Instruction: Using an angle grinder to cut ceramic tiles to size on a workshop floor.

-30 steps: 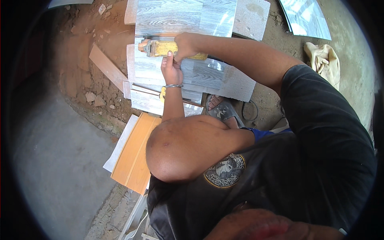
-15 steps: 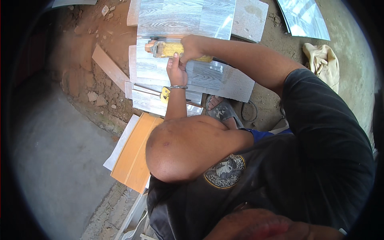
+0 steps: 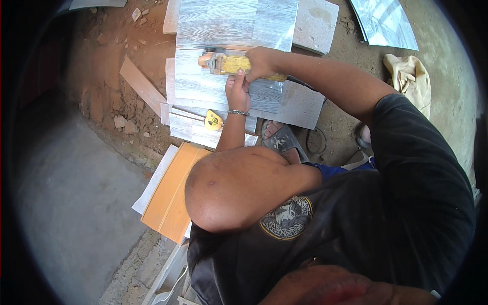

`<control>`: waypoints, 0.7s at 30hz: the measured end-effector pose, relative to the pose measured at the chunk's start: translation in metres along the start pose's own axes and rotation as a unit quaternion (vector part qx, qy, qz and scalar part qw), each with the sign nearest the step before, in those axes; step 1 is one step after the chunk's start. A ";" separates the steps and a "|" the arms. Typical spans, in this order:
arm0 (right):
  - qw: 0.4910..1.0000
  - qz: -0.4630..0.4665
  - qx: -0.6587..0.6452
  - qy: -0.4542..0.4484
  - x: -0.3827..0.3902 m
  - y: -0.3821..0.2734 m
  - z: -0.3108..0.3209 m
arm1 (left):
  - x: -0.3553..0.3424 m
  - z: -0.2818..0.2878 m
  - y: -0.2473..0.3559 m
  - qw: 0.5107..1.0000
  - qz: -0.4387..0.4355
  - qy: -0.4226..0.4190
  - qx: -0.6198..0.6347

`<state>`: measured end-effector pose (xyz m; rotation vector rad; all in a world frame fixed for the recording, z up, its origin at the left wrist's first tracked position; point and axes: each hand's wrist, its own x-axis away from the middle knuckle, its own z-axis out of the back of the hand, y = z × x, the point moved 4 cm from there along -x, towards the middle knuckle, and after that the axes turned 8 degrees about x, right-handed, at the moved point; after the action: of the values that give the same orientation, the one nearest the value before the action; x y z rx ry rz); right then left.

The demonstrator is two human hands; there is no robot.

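My right hand grips the body of a yellow power tool, like an angle grinder. My left hand, with a bracelet at the wrist, holds it from below, thumb up against the body. Its head and dark disc rest at a long straight line across a grey wood-look tile; whether the disc touches is unclear. A black cord runs from the tool's right end. A yellow tape measure lies on tile pieces just below, left of my left forearm.
Stone slabs lie beneath the tiles. Loose tiles and a cream cloth are at right, rubble and a terracotta plank at left, orange panels nearer. My sandalled foot is beside the slabs, near a cord loop.
Both my hands have moved the power tool steadily to the right along the line on the tile. The tape measure now shows more fully beside my left forearm.
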<state>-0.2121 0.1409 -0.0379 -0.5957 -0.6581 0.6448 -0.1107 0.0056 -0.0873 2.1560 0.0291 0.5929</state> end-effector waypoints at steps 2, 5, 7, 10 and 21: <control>1.000 0.000 -0.008 0.010 0.007 0.003 0.002 | 0.003 -0.003 -0.004 1.000 0.002 -0.001 0.001; 1.000 -0.008 0.005 -0.008 0.011 0.009 -0.001 | 0.005 -0.005 -0.009 1.000 0.013 -0.023 -0.006; 1.000 -0.009 0.009 -0.007 0.013 0.008 -0.001 | 0.007 -0.008 -0.010 0.999 0.003 -0.039 -0.016; 1.000 -0.013 0.000 -0.008 0.014 0.011 -0.003 | 0.011 -0.007 -0.007 0.999 0.016 -0.021 -0.043; 1.000 -0.016 -0.021 0.010 0.047 0.025 -0.004 | 0.089 0.010 0.024 0.673 -0.169 -0.036 -0.719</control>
<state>-0.1888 0.1888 -0.0406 -0.6283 -0.6618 0.5957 -0.0320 0.0038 -0.0374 0.5600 -0.0656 0.1296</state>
